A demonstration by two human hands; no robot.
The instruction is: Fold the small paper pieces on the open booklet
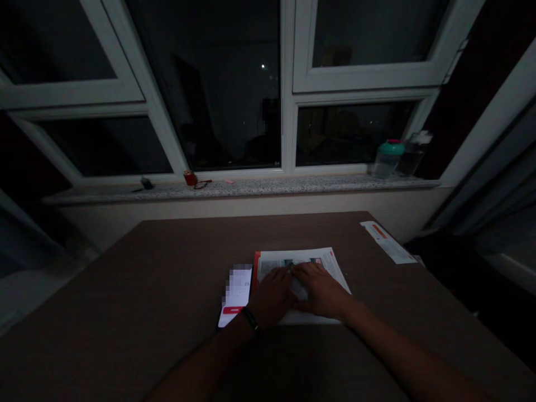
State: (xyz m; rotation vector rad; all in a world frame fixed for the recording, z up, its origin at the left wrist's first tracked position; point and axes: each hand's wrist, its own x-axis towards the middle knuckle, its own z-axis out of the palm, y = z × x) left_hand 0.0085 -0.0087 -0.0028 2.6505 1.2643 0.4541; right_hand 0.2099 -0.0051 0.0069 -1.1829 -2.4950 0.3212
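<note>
My left hand [272, 295], with a dark band on its wrist, rests over a white printed booklet [268, 259] with a red left edge. My right hand [322, 286] comes in from the other side, and the fingertips of both hands meet above the page. Their fingers are curled together around something pale, possibly clear plastic [298, 288]; dim light hides its kind. Left of the booklet, close to my left wrist, lies a phone [238, 293] with its screen lit and a red bar near the bottom.
The brown table [188, 251] stands before a window. A paper strip [387, 243] lies near its right edge. On the speckled sill [259, 185] are a green-lidded bottle [388, 159], a clear bottle [411, 156], a small red item [190, 178] and a small dark item [146, 183].
</note>
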